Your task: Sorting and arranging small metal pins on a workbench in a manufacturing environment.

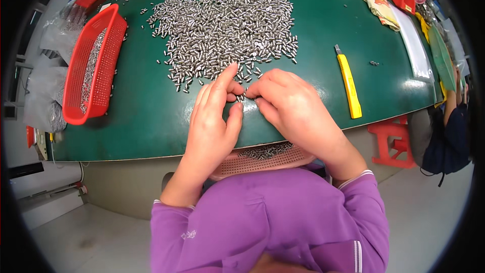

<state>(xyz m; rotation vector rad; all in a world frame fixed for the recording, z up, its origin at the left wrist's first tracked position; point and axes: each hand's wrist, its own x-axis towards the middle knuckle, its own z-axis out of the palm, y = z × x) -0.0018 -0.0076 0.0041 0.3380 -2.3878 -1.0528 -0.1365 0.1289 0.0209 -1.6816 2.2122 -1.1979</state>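
Most pins (pixel 230 17) lie unsorted beyond our left hand (pixel 212 121) and right hand (pixel 290 103), fingers pinched on a few, some in the tray (pixel 262 159) below.

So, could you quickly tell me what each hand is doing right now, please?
Left hand: fingers pinched on small metal pins.
Right hand: pinched on the same pins.

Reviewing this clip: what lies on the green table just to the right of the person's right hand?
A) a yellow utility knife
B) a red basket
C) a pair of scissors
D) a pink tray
A: a yellow utility knife lies on the green table right of the right hand, while the red basket sits far over on the left side.
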